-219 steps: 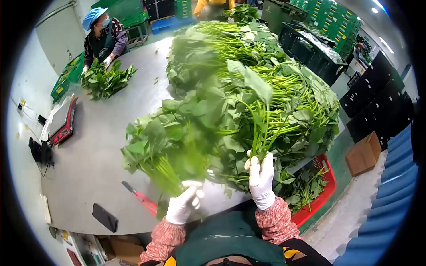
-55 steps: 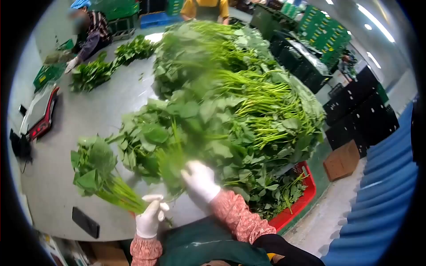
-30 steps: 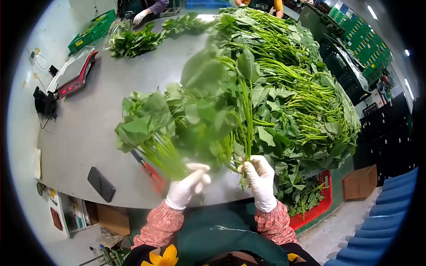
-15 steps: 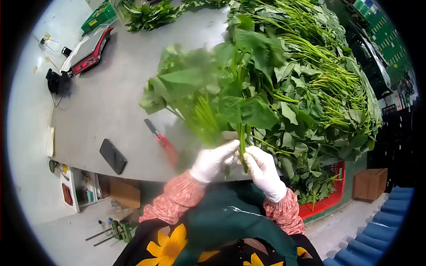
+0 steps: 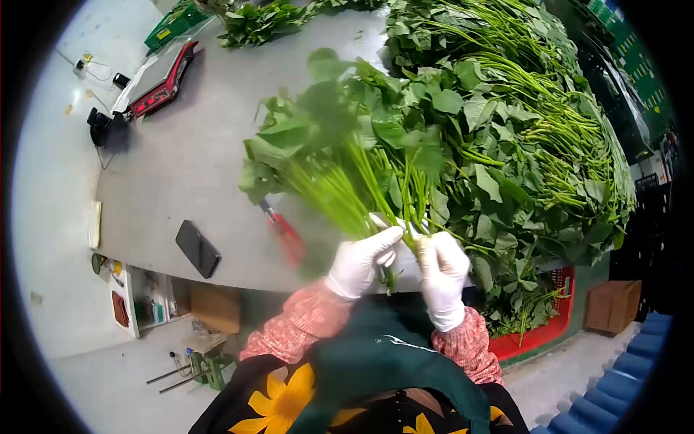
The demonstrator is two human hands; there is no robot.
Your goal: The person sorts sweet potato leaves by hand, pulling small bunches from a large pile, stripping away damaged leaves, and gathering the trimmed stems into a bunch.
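Observation:
My left hand (image 5: 361, 264), in a white glove, is closed around a bunch of leafy greens (image 5: 329, 195). The bunch fans up and to the left, with a few stem ends poking out below the fingers. Beside it my right hand (image 5: 442, 275), gloved too, pinches the lower ends of a smaller group of green stems (image 5: 416, 195). Both hands are close together over the table's near edge. To the right lies a large heap of the same leafy greens (image 5: 520, 145). Left of the bunch, partly covered by it, is a red-handled cutting tool (image 5: 288, 239) with a grey blade.
A dark phone (image 5: 197, 249) lies on the grey metal table (image 5: 181, 159). A red scale (image 5: 163, 81) stands at the back left, near more greens (image 5: 264, 23). Below the heap is a red crate (image 5: 535, 338) with leafy pieces. A cardboard box (image 5: 612, 306) sits on the floor.
My right hand has moved slightly away from the left and turned, its stems now tilting toward the left-hand bunch. The whole view has shifted a little.

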